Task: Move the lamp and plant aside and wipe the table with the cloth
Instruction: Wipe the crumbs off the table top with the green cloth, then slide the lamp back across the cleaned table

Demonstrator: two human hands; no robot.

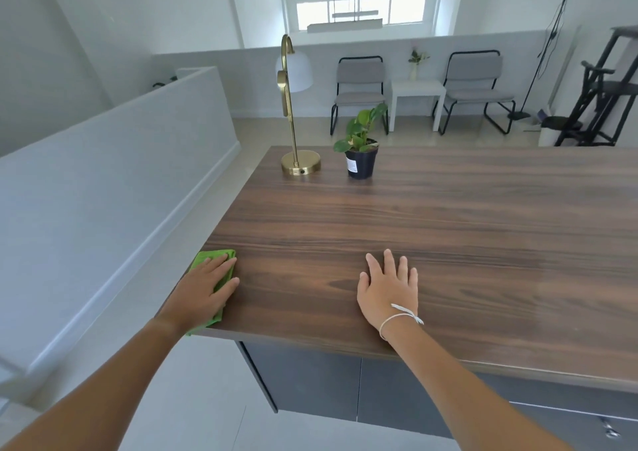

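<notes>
A green cloth [215, 255] lies at the near left corner of the dark wooden table [448, 243]. My left hand [203, 288] rests flat on top of the cloth, covering most of it. My right hand [388, 286] lies palm down on the bare wood near the front edge, fingers spread, holding nothing. A brass lamp [300, 165] with a white shade stands at the far left corner of the table. Just to its right stands a small plant [360, 153] in a black pot.
A low white wall [121, 174] runs along the left of the table. Beyond the far edge are two grey chairs [360, 88], a small white side table [416, 93] and black stands at the right. Dark cabinet doors [328, 381] sit under the tabletop.
</notes>
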